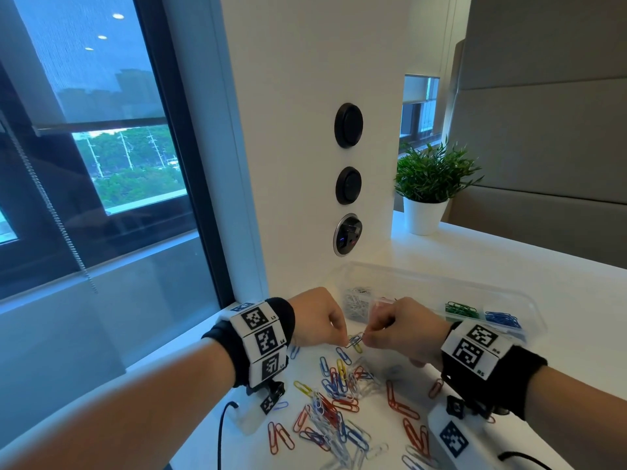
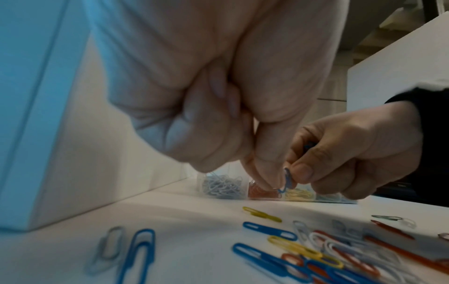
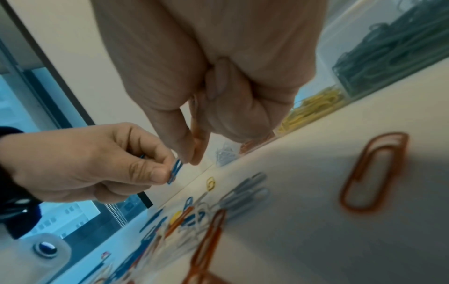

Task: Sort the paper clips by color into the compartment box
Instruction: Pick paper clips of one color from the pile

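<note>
Head view: both hands meet at the middle of the frame, just above a white table (image 1: 509, 266). The left hand (image 1: 319, 320) and the right hand (image 1: 400, 329) have their fingers curled, and the fingertips of both pinch a small blue paper clip (image 1: 355, 340) held between them, clear of the tabletop. A yellow clip hangs just under it; whether the two are linked cannot be told.

In the left wrist view, the left thumb and forefinger press together on the lower end of the blue paper clip (image 2: 286, 179) at centre frame, while the right hand (image 2: 352, 157) pinches its upper end from the right. In the right wrist view, the left hand (image 3: 80, 163) enters from the left edge, gripping the blue paper clip (image 3: 175, 171); the right hand (image 3: 213, 86) also appears to hold an orange clip along its fingers.

Behind the hands, right of centre in the head view, lies a clear plastic compartment box (image 1: 522, 300) with white, red, yellow, green and blue clips in separate compartments. A loose pile of mixed coloured paper clips (image 1: 339, 401) spreads over the table in the lower middle of the frame.

A green potted plant in a white pot (image 1: 429, 188) stands at the right, well apart from the box.
</note>
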The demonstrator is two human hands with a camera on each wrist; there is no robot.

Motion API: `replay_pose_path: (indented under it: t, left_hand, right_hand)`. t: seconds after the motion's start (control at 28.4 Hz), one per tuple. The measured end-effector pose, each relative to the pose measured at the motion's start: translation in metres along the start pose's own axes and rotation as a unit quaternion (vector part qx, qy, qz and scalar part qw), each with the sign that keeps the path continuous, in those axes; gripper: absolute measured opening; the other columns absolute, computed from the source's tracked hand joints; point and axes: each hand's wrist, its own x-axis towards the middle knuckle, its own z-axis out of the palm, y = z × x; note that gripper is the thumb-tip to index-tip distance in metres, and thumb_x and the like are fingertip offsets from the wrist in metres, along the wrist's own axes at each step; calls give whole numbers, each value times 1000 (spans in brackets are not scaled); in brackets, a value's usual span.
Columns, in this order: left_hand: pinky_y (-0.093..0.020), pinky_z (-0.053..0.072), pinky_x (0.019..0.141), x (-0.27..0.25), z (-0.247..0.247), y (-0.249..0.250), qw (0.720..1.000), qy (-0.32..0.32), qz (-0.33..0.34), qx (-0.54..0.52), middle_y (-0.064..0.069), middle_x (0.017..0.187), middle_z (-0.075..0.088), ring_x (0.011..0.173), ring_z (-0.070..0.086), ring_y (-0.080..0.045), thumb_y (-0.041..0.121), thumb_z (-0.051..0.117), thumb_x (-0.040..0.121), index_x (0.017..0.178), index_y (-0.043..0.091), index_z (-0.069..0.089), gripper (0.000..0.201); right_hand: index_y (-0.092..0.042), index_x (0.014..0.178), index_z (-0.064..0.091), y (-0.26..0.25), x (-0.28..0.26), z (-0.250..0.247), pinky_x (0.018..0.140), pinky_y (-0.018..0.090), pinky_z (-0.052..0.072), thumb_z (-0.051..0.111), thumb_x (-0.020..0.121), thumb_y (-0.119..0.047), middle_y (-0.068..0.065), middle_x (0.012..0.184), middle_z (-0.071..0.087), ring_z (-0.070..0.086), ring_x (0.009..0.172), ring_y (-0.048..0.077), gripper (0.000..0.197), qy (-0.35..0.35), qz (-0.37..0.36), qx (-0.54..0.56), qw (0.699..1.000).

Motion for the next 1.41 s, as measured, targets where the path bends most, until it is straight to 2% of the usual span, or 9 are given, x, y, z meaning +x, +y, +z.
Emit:
replay_pose_path:
  t: [0.18,0.39,0.56,0.74,0.85,0.99,1.13,1.27,1.41]
  left_hand:
    - [-11,43,68,0,0,-1,998,13,-8,-61,7,86,68,72,55,1,23,72,86,95,12,76,15]
    - [-15,44,71,-2,4,0,996,21,-16,-82,11,79,65,71,55,2,24,73,86,94,10,76,17]
    - [-8,39,59,-3,4,5,996,34,-16,-86,15,68,60,59,53,9,21,73,85,91,7,76,15]
    - [-12,43,64,-9,2,6,995,43,-14,-84,9,73,64,66,55,2,20,74,85,90,7,76,14]
    - [-11,43,59,-11,2,5,996,53,-14,-76,3,74,63,62,52,-3,18,70,86,89,5,75,14]
    - [-5,35,46,-15,2,6,996,64,2,-64,13,58,52,46,47,4,17,66,88,88,7,75,13]
    - [-5,34,45,-20,-2,8,995,63,14,-78,13,51,47,39,43,3,13,64,88,88,4,73,13]
    - [-8,35,44,-25,-2,9,997,47,19,-57,10,54,46,38,42,2,11,63,87,83,13,67,6]
    - [-16,37,46,-25,0,10,978,88,-14,-191,9,55,47,41,39,-2,11,61,89,82,15,64,8]
  right_hand:
    - [-12,76,72,7,0,-1,42,21,29,76,81,-21,-7,36,40,31,33,14,11,6,36,89,995]
    - [-7,80,67,9,0,2,46,23,19,76,83,-15,3,44,32,21,40,15,12,-9,86,226,970]
    - [-11,74,65,4,1,7,43,22,22,77,82,-21,2,43,33,22,38,16,17,-15,85,181,980]
    - [-14,66,63,5,1,9,43,20,24,76,82,-19,1,39,34,24,35,15,21,1,78,159,984]
    - [-13,74,65,6,-1,8,43,21,27,75,84,-23,-1,39,38,28,34,14,18,-25,66,114,991]
    - [-11,71,60,4,-5,1,42,22,27,69,89,-26,-3,40,35,28,34,14,25,-15,49,76,996]
    - [-14,65,53,-2,-11,0,40,20,28,65,92,-28,-9,32,33,30,29,11,33,17,35,33,999]
    - [-8,75,61,-4,-13,-1,40,20,30,61,94,-29,-9,32,33,32,29,11,28,14,24,9,1000]
    - [-15,61,51,-4,-16,0,42,23,30,63,93,-28,-1,42,35,31,34,15,37,1,12,38,999]
